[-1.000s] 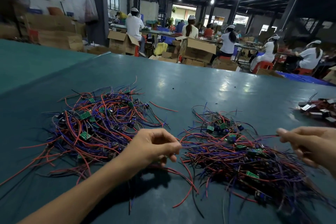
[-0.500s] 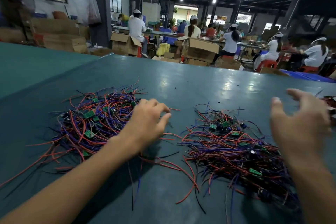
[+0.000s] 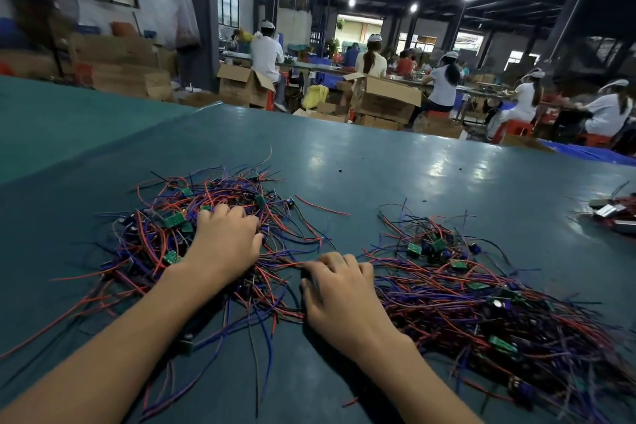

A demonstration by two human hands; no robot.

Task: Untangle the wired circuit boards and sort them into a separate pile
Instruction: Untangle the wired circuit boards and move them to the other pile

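Two tangles of red, blue and black wires with small green circuit boards lie on the teal table. The left pile holds a green board near its middle. My left hand lies on that pile's right side, its fingers curled down into the wires. The right pile spreads toward the lower right. My right hand sits in the gap between the piles, fingers curled, fingertips gripping the red wires that trail from the left pile. Both palms face down.
A small heap of dark and white parts lies at the table's right edge. A loose red wire lies beyond the left pile. Past the far edge stand cardboard boxes and seated workers.
My left hand has moved further onto the left pile and curled its fingers in. My right hand has dropped from above the right pile to the wires between the piles.
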